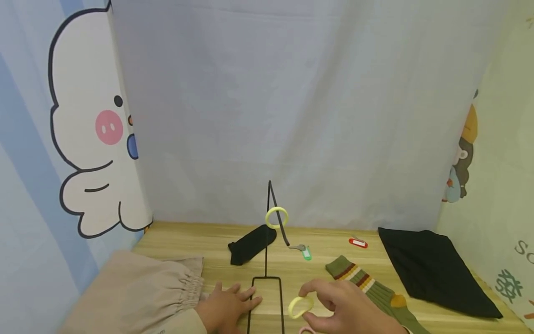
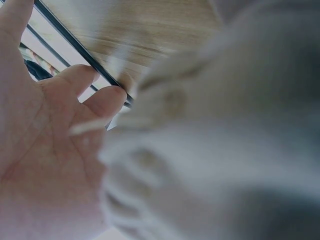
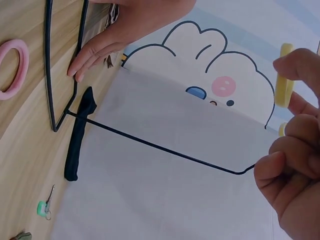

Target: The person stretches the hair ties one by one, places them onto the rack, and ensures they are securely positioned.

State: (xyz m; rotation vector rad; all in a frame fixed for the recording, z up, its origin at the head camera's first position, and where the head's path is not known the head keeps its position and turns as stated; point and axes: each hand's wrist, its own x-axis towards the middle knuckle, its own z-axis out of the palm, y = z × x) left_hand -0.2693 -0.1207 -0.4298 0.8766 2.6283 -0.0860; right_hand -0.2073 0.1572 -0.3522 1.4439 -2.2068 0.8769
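My right hand [image 1: 348, 308] pinches a yellow hair tie [image 1: 290, 310] between thumb and forefinger, to the right of a black wire stand [image 1: 266, 260]. In the right wrist view that hair tie [image 3: 284, 92] appears edge-on and the other fingers are curled. Another yellow hair tie [image 1: 267, 219] hangs on the stand's sloping arm. With fingers spread, my left hand [image 1: 227, 306] rests on the table across the left bar of the stand's base. The left wrist view shows its palm [image 2: 45, 135] beside the black bar [image 2: 75, 42], partly covered by a blurred sleeve [image 2: 225, 130].
A pink hair tie [image 3: 25, 65] lies by the base. Behind the stand are a black sock [image 1: 250, 246] and a key with a green tag [image 1: 307, 253]. Rightward lie a red tag [image 1: 358, 242], a green striped sock [image 1: 375, 292] and black cloth [image 1: 434, 273]. Curtains surround the table.
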